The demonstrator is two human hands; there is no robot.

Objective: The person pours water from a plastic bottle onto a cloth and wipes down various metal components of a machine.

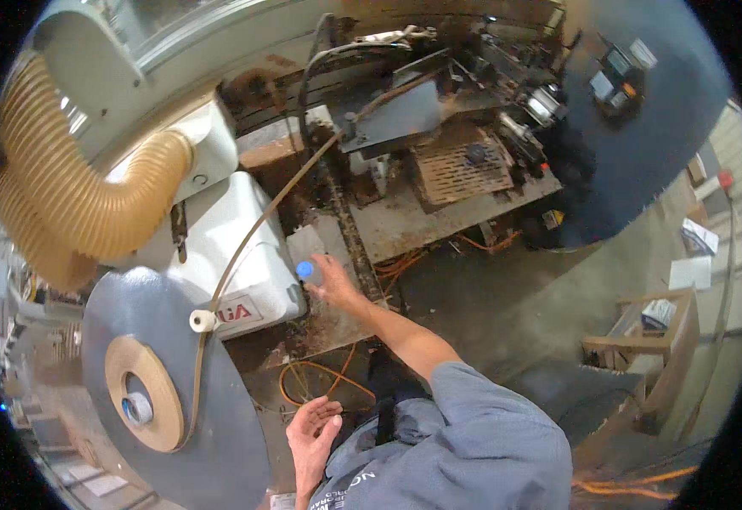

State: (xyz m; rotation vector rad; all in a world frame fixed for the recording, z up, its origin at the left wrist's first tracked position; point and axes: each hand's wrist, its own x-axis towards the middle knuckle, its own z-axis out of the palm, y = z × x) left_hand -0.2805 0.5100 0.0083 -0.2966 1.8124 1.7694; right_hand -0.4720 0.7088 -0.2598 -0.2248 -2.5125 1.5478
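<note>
My right hand (337, 285) reaches out over the dusty worktop, its fingers wrapped round a small clear bottle with a blue cap (304, 270). The bottle stands or hovers beside a white rounded machine housing (248, 229); whether its base touches the worktop I cannot tell. Close to my body, my left hand (313, 433) is raised palm up with loosely curled fingers and the thumb apart, nothing in it. A tan edging strip (269, 208) runs from a coil (163, 399) on a grey disc, past a white roller (203, 320), toward the machine.
A ribbed tan hose (82, 187) bends over the white housing. Beyond my right hand lies a slotted metal plate (464, 172) among machine parts. Orange cords (337, 374) hang below the worktop. To the right are a dark round table (677, 110) and a wooden crate (672, 340).
</note>
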